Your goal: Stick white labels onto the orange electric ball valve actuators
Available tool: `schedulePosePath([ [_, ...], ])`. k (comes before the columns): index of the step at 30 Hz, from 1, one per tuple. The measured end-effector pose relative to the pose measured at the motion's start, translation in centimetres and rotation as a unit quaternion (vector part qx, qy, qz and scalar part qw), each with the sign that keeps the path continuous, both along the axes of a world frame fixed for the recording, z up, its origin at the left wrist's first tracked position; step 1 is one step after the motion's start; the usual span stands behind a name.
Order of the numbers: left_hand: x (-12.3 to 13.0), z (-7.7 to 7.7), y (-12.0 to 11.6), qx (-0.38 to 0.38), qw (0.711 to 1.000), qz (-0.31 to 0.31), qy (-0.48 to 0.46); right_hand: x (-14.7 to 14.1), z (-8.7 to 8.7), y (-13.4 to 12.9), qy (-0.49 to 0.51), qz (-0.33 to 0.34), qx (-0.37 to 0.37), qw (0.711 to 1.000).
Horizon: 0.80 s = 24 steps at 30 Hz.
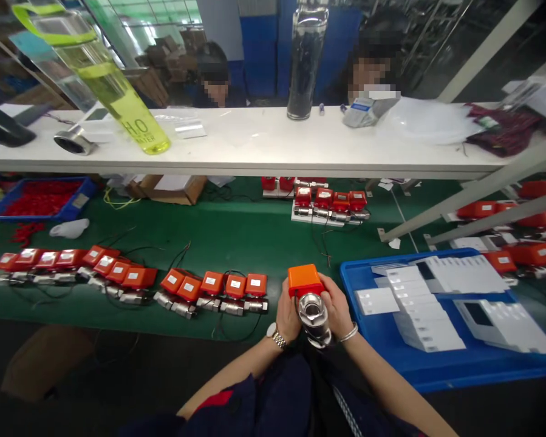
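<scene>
Between my two hands is a motorized valve point(305, 280) with an orange-red box on top and a silver metal body pointing toward me. My left hand point(288, 312) grips its left side, a watch on that wrist. On the right side my right hand point(337, 306) is wrapped round the box, with a bracelet at the wrist. The fingertips are partly hidden behind the box. Left of my hands, a row of similar red valves point(212, 283) lies along the green table's front, black cables trailing from them.
A blue tray point(359, 340) with white boxes point(430, 325) stands at the right. More red valves point(341, 200) sit further back. A white shelf point(236, 149) crosses above the green table point(236, 233), carrying bottles point(131, 115). A blue bin point(75, 209) of red parts lies far left. Two people sit opposite.
</scene>
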<state>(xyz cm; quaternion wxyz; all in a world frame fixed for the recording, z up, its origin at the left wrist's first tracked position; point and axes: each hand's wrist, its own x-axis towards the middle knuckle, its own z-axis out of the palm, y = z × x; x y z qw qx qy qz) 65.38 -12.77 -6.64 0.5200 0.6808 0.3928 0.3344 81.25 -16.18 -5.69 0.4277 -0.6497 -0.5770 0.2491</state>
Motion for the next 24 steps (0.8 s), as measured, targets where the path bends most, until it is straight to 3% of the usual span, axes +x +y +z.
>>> schedulePosePath([
  [6, -4.0, -1.8, 3.1, 0.075, 0.989, -0.078, 0.101, 2.2, -2.6, 0.1, -0.13, 0.02, -0.006, 0.991],
  [8, -6.3, -2.9, 4.3, 0.093, 0.978, -0.085, 0.167, 3.2, -4.1, 0.1, -0.227, 0.052, -0.018, 0.972],
  [11, -10.3, -4.6, 6.6, 0.12, 0.952, -0.04, 0.28, 4.0, -6.8, 0.2, -0.345, 0.115, -0.046, 0.93],
  [16, -14.9, -6.6, 10.0, 0.168, 0.9, -0.104, 0.388, 3.5, -10.6, 0.4, -0.326, 0.126, -0.086, 0.933],
  [19, -15.5, -7.4, 10.8, 0.179, 0.877, -0.138, 0.424, 2.7, -11.0, 0.5, -0.294, 0.099, -0.099, 0.945],
  [24, -15.4, -8.1, 11.4, 0.199, 0.866, -0.151, 0.433, 1.5, -9.1, -0.1, -0.21, 0.01, -0.09, 0.974],
])
